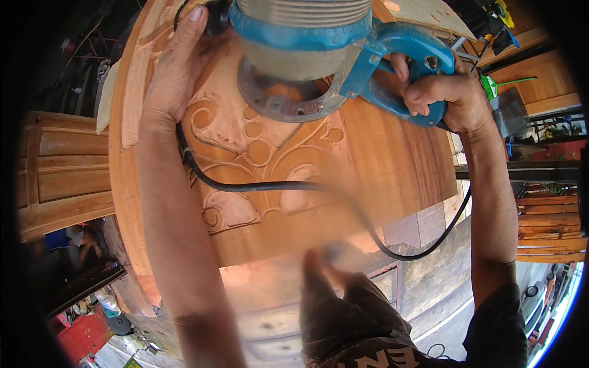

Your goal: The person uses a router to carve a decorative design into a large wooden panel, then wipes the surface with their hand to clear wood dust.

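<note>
A large teal and grey plunge router stands over a wooden panel at the top of the view. My left hand grips its black side knob, thumb up and the other fingers mostly hidden. Wrapped round the teal loop handle on the other side is my right hand. Carved scrolls, circles and leaf shapes cover the panel's left and middle; its right part is plain. Through the ring-shaped base some wood shows, but the cutter cannot be made out.
A black power cord crosses the panel and loops down past its near edge on the right. Panelled wooden doors lean at the left. Stacked timber lies at the far right. Another person sits at the lower left.
</note>
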Action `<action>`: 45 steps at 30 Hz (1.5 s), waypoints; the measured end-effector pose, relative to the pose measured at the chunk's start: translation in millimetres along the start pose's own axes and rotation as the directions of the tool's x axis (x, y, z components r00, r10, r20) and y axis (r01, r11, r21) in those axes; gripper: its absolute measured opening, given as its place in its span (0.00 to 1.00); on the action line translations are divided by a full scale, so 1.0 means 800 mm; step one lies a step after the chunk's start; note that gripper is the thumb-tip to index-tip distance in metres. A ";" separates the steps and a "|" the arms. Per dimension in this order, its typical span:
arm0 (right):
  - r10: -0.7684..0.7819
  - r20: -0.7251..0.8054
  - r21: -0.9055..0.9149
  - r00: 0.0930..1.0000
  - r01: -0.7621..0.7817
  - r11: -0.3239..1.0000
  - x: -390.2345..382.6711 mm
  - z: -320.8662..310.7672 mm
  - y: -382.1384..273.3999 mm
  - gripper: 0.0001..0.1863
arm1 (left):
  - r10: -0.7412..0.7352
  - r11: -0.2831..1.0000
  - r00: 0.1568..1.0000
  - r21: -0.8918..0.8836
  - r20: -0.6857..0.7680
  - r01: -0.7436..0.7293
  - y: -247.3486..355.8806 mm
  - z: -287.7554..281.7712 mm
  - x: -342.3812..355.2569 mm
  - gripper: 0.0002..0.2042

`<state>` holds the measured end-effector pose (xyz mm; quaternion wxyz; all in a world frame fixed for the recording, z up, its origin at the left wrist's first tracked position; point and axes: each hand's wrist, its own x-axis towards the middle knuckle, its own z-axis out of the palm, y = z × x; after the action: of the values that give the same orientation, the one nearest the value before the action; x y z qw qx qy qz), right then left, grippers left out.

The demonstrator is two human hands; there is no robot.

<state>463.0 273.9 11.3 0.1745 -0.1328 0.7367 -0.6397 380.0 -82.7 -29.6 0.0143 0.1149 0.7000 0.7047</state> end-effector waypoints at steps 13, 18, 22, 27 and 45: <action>-0.037 0.024 0.024 0.999 0.037 0.999 -0.004 -0.001 -0.002 0.09 | 0.014 1.000 1.000 0.014 0.003 -0.014 0.013 0.001 -0.006 0.44; -0.004 0.029 0.038 1.000 0.003 0.999 -0.004 0.000 -0.002 0.08 | 0.003 1.000 1.000 -0.002 -0.028 -0.003 0.015 0.007 -0.015 0.43; -0.016 -0.003 -0.007 1.000 0.016 1.000 -0.003 0.000 0.004 0.08 | -0.062 0.998 0.996 0.000 -0.071 0.062 0.015 -0.002 -0.016 0.43; -0.050 0.019 0.002 0.999 0.050 0.999 0.000 0.005 0.002 0.09 | -0.052 0.998 0.997 0.017 -0.063 0.053 0.008 -0.008 -0.017 0.44; -0.028 -0.035 0.006 0.999 0.028 1.000 0.010 0.020 -0.002 0.14 | 0.012 1.000 0.999 0.014 -0.032 -0.011 0.013 -0.015 -0.028 0.38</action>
<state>462.2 255.9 10.5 0.1533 -0.1314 0.7356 -0.6467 401.1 -98.9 -22.4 -0.0018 0.1076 0.7043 0.7017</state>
